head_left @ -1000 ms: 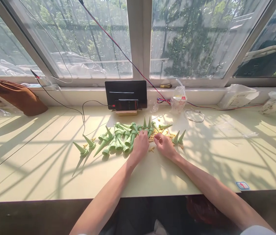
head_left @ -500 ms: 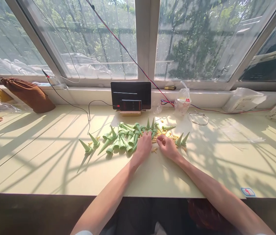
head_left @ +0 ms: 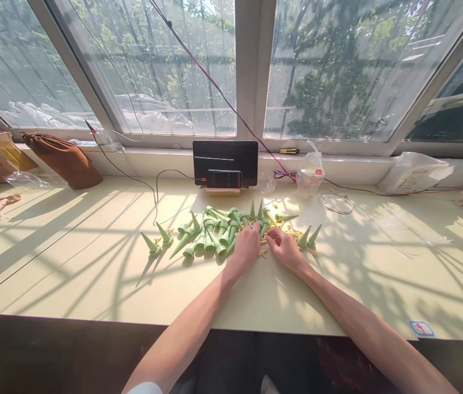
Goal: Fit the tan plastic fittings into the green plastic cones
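Near the middle of the table is a heap of green plastic cone-shaped spikes (head_left: 215, 239) with ridged caps, several lying on their sides and some standing point up. My left hand (head_left: 248, 244) reaches into the heap's right side, fingers curled and closed; what they hold is hidden. Close beside it, my right hand (head_left: 284, 249) has thumb and forefinger pinched over small yellow pieces (head_left: 263, 254), and I cannot make out anything in that pinch. Two upright spikes (head_left: 308, 236) stand right of my right hand. At the far left of the heap, another upright spike (head_left: 151, 244) stands near more yellow bits.
Behind the heap, a dark tablet (head_left: 225, 156) and a phone (head_left: 225, 179) lean on a stand. A plastic-wrapped cup (head_left: 310, 174), a coiled cable (head_left: 335, 202) and plastic bags (head_left: 414, 174) lie right. A brown drawstring pouch (head_left: 63, 161) sits left.
The camera has turned slightly left, so everything appears shifted right and a little down. Both hands stay at the heap, fingers closed, perhaps slightly nearer each other.
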### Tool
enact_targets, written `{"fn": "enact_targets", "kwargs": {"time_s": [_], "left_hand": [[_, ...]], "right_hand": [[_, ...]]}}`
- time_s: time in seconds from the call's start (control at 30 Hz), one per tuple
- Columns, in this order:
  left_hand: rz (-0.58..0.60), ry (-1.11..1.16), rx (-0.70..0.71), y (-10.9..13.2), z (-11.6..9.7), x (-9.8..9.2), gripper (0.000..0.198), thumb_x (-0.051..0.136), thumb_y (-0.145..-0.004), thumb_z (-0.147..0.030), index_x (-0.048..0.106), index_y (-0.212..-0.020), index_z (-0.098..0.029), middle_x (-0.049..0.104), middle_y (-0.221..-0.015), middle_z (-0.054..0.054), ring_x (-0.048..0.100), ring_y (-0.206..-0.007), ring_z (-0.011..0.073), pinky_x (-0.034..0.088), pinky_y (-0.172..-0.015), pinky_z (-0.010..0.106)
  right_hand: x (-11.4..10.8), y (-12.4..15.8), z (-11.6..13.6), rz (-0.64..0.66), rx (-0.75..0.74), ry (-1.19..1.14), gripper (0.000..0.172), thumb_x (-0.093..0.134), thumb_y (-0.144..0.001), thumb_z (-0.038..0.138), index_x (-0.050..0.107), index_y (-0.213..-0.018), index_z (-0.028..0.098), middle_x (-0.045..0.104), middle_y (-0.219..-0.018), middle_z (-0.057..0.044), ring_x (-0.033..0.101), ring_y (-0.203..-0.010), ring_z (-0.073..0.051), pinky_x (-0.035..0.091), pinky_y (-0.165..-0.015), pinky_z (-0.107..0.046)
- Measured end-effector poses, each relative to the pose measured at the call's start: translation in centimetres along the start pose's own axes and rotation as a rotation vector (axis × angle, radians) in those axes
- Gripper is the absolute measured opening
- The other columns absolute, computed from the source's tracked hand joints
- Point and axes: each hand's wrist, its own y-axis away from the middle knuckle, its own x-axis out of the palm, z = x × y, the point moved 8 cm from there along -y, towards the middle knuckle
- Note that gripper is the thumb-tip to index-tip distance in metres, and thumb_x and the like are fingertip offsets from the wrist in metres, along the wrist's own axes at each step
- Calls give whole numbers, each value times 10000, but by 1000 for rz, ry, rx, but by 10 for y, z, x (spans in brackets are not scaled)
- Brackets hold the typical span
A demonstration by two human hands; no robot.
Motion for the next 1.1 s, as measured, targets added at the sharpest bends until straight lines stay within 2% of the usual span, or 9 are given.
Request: {"fn": "enact_targets", "kwargs": {"time_s": [0.13,0.23,0.43,0.53,0.63,0.8,0.87,0.97,1.1], "left_hand": [[-19,9,-1,1,-1,-3,203,482,-918,-107,556,-1103,-149,667,-954,114,679,-879,235,481,-687,291],[-54,39,-9,2,-2,-9,201,483,-924,-123,550,-1112,-150,666,-956,113,681,-867,231,473,-685,289],[-192,241,83,9,-13,-22,250,512,-908,-167,541,-1156,-183,677,-956,80,672,-857,215,483,-722,294],[-223,354,165,16,-22,-23,290,525,-886,-153,536,-1173,-197,683,-980,67,667,-860,198,489,-721,283],[-236,408,220,21,-30,-24,241,517,-887,-139,563,-1117,-192,681,-972,65,658,-863,187,487,-715,276],[-249,476,241,24,-31,-40,198,501,-963,-291,600,-1106,-196,690,-926,44,615,-677,136,481,-662,266],[-306,511,201,31,-18,-59,205,500,-967,-334,618,-1050,-190,690,-910,37,557,-569,102,481,-630,261],[-469,535,75,58,23,-100,207,517,-949,-351,632,-994,-185,671,-824,24,548,-543,100,480,-572,246],[-799,424,-303,121,119,-157,223,577,-892,-393,621,-957,-184,652,-806,28,624,-668,147,521,-640,267]], "right_hand": [[0,0,-1,-2,24,-11,223,514,-891,384,606,-899,182,661,-734,-36,583,-577,-169,454,-600,-298],[1,0,-4,1,52,-50,260,515,-891,387,594,-1012,171,645,-722,-22,558,-533,-158,447,-566,-294],[-2,2,-2,-32,1,-156,560,523,-884,329,407,-1415,192,670,-902,-40,565,-553,-140,467,-539,-272],[-2,3,5,8,-69,-125,533,497,-862,240,481,-1395,213,674,-939,-41,541,-549,-123,463,-547,-262],[-5,5,9,4,-92,-55,502,479,-788,154,607,-1272,193,644,-758,-7,517,-551,-135,454,-565,-263],[-10,6,5,-47,-34,-97,410,487,-823,219,632,-1204,179,632,-707,-2,536,-549,-151,467,-561,-276],[-10,6,2,-57,3,-109,387,495,-855,275,623,-1205,170,616,-674,1,525,-512,-151,453,-521,-276],[-10,7,0,-68,28,-117,390,507,-900,390,630,-1195,166,606,-628,-4,522,-474,-159,442,-479,-283],[-10,8,1,-97,25,-101,437,524,-908,500,659,-1156,167,587,-568,-2,520,-445,-169,449,-466,-295]]}}
